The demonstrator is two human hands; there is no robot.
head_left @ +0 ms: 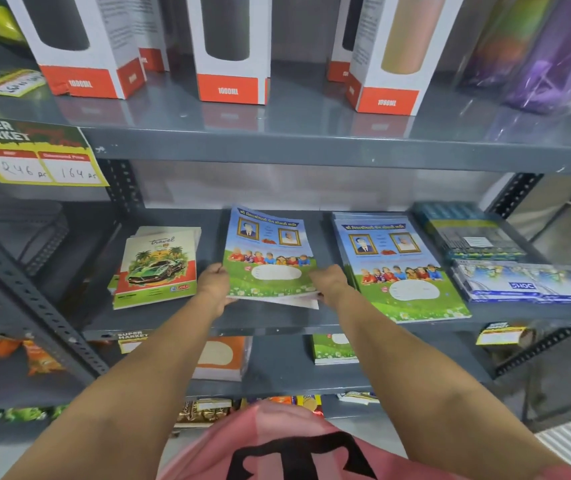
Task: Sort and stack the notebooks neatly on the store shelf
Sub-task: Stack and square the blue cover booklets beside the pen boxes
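Note:
A small stack of blue-and-green notebooks is in the middle of the grey middle shelf, its far end tilted up. My left hand grips its left edge and my right hand grips its right edge near the front corner. A matching stack of blue-and-green notebooks lies flat just to the right. To the left lies a stack of notebooks with a green car on the cover.
Plastic-wrapped packs fill the shelf's right end. Boxed 1000 ml bottles stand on the shelf above. More notebooks lie on the shelf below. A slotted steel upright runs at the left.

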